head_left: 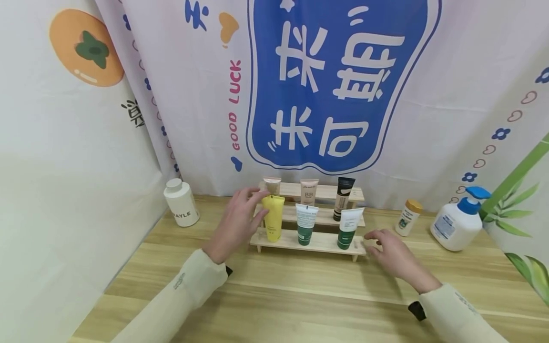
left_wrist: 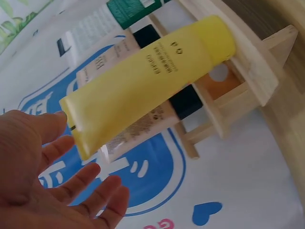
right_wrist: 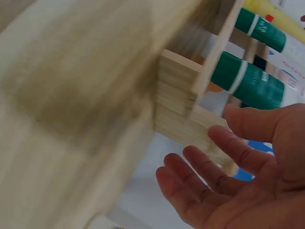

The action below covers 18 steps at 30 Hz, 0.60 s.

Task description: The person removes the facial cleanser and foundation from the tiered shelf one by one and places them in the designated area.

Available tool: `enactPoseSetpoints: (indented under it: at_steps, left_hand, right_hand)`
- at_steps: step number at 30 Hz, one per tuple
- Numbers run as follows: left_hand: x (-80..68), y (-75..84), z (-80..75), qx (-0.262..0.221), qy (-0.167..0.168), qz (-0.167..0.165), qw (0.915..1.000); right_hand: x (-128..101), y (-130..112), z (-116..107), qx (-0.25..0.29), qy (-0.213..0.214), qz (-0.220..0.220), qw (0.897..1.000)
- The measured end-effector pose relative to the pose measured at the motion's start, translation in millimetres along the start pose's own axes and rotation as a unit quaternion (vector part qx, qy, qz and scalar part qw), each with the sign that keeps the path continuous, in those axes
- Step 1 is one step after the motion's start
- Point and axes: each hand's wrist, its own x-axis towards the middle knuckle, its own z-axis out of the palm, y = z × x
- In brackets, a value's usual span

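Observation:
A three-tier wooden rack (head_left: 323, 242) holds several cosmetic tubes. On its lowest step stand a yellow tube (head_left: 273, 220) at the left, a white-and-green tube (head_left: 306, 224) in the middle and another white-and-green tube (head_left: 349, 227) at the right. My left hand (head_left: 238, 220) is beside the yellow tube, thumb and forefinger right at its flat top end in the left wrist view, the other fingers spread. At the rack's right end is my right hand (head_left: 395, 257), its fingers loosely bent and nothing held; the right wrist view shows the palm facing the rack.
Behind the front row stand a beige tube (head_left: 272, 183), a pink BB tube (head_left: 308, 190) and a black tube (head_left: 343, 197). A white bottle (head_left: 182, 204) is at left; a small gold-capped bottle (head_left: 407, 219) and a blue-topped pump bottle (head_left: 455, 224) are at right. A printed curtain (head_left: 206, 119) hangs behind.

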Motion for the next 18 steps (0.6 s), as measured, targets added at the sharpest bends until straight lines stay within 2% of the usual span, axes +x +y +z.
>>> enactPoseSetpoints:
  at_steps: [4, 8, 14, 18]
  left_hand:
    - [1.9, -2.6, 6.9, -0.004, 0.013, 0.008, 0.9999]
    - [2.1, -4.6, 11.9, -0.027, 0.019, 0.007, 0.9994]
    - [0.9, -10.1, 18.8, -0.111, -0.006, -0.025, 0.9935]
    - [-0.9, -17.2, 23.4, -0.152, 0.003, -0.035, 0.9878]
  right_hand:
    - [3.2, 5.3, 9.6, 0.011, -0.007, 0.007, 1.0]
    - [4.1, 7.6, 14.6, 0.014, -0.006, 0.01, 1.0]
    - [5.5, 8.2, 17.0, 0.028, -0.006, 0.007, 1.0]
    - [7.4, 8.2, 16.7, 0.035, -0.018, 0.013, 0.999]
